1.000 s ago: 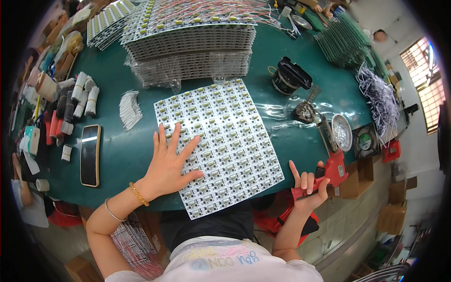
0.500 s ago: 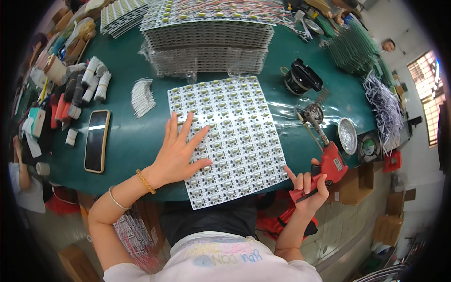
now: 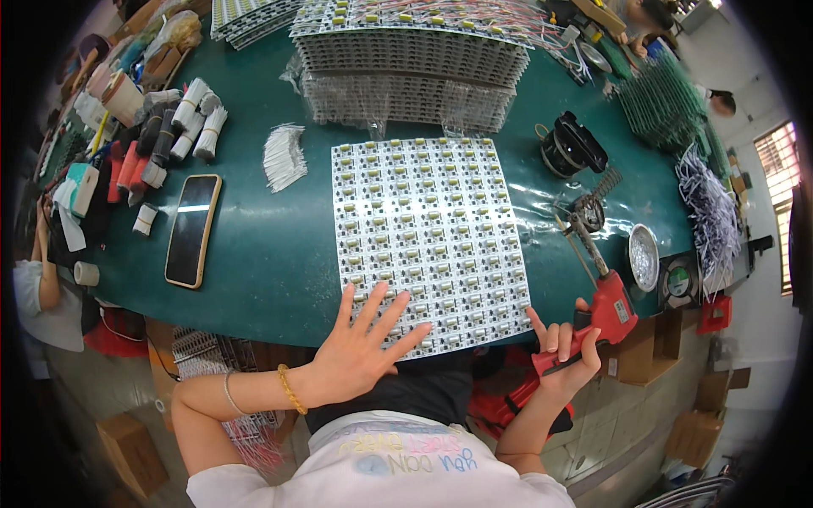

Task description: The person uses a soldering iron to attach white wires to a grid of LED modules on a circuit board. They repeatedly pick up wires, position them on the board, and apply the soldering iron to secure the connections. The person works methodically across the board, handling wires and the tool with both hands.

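A white circuit-board panel, covered in rows of small yellow and black parts, lies flat on the green table in front of me. My left hand rests over its near left corner, fingers spread and holding nothing. In my right hand, beyond the panel's near right corner, is the handle of a red soldering gun. My right index finger points out at the panel's edge. The gun's metal nose reaches away to a wire-coil stand, and I cannot tell whether it rests there.
Stacked panels stand at the back. Left of the panel are white wires, a phone and bundled wires. To the right sit a black device, a metal dish and hanging white strips. Another person's arm shows far left.
My left hand has drawn back toward me, from the panel's left middle to its near edge. The right hand keeps hold of the soldering gun. The whole view has shifted a little.
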`<control>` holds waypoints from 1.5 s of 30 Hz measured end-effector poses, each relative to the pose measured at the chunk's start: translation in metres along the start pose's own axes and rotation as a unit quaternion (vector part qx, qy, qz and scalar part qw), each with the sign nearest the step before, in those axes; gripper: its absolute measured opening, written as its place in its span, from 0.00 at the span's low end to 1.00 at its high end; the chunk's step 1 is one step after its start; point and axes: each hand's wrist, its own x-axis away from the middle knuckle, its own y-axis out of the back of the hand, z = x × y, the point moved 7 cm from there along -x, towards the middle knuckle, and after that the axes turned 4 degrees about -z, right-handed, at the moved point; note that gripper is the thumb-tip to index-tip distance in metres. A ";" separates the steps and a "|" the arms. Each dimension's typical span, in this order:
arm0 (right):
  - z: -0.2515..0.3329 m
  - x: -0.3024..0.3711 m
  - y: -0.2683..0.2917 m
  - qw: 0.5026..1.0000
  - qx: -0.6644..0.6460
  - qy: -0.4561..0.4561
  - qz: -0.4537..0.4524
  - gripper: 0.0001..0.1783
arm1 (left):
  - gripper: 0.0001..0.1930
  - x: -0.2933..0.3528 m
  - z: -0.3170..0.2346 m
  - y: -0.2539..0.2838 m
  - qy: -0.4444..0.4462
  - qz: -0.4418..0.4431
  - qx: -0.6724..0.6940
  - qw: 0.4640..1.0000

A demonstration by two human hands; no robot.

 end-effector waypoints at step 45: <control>0.032 0.019 -0.039 0.935 0.267 0.230 0.045 0.30 | 0.31 -0.063 0.069 0.015 -0.010 -0.144 0.042 0.989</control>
